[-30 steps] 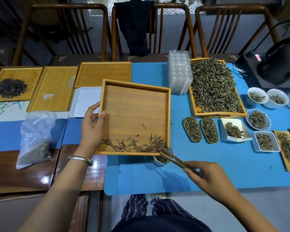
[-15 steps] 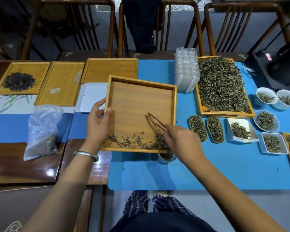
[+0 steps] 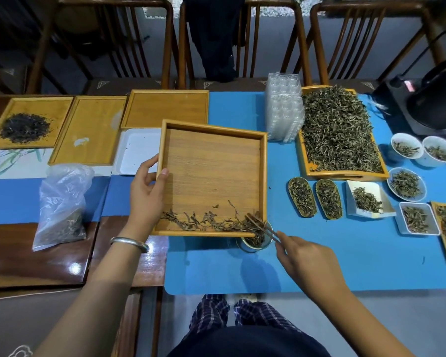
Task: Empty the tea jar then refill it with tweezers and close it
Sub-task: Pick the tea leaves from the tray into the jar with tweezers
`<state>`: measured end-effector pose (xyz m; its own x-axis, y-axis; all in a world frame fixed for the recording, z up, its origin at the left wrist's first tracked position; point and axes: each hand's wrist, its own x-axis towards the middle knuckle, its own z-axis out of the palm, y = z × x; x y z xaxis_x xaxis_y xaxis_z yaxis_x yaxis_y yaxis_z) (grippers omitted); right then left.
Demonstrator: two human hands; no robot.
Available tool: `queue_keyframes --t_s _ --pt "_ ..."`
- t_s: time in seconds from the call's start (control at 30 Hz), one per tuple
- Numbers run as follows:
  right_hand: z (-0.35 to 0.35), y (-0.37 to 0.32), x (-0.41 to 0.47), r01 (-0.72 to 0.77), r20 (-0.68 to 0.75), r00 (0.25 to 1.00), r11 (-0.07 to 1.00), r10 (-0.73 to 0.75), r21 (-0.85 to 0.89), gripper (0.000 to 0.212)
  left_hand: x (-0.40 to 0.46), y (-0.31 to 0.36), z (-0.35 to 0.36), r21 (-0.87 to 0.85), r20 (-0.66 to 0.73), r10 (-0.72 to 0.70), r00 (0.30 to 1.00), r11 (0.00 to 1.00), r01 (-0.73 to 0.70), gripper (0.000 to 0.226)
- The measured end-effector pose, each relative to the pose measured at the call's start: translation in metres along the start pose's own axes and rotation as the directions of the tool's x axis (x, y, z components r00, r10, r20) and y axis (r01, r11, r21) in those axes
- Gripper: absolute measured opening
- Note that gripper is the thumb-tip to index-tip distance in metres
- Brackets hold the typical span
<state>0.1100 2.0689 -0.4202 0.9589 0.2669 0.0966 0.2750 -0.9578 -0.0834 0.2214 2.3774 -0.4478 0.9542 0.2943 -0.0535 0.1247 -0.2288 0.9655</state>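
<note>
Wooden tray (image 3: 211, 176), gripped by the left hand (image 3: 146, 191), tilts over the jar (image 3: 254, 240) (mostly hidden); right hand (image 3: 304, 256) pinches tweezers (image 3: 262, 226); leaves (image 3: 206, 221) could overshoot its mouth.

We noted three dark wooden chairs (image 3: 108, 42) with slatted backs along the far side of a glossy brown table (image 3: 36, 258). A dark garment (image 3: 214, 34) hung over the middle chair. The floor (image 3: 402, 47) behind was grey. Overhead light glared off the tabletop.
</note>
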Motion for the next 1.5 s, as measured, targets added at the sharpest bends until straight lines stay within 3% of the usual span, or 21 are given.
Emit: queue_keyframes --t_s 0.6,1.03,1.5 --pt "-0.004 0.000 -0.025 -0.143 -0.032 0.989 0.982 0.148 0.123 0.031 0.003 0.000 0.005 0.002 0.018 0.046 0.999 0.999 -0.046 0.033" --pt "-0.023 0.006 -0.023 -0.094 0.099 0.991 0.995 0.095 -0.013 0.024 0.001 0.009 0.003 0.014 0.017 0.043 0.999 0.999 -0.043 0.037" --pt "-0.025 -0.017 0.031 -0.067 0.050 0.997 0.996 0.065 0.057 0.017 0.003 0.005 0.003 -0.001 0.014 0.049 0.999 0.999 -0.049 0.038"
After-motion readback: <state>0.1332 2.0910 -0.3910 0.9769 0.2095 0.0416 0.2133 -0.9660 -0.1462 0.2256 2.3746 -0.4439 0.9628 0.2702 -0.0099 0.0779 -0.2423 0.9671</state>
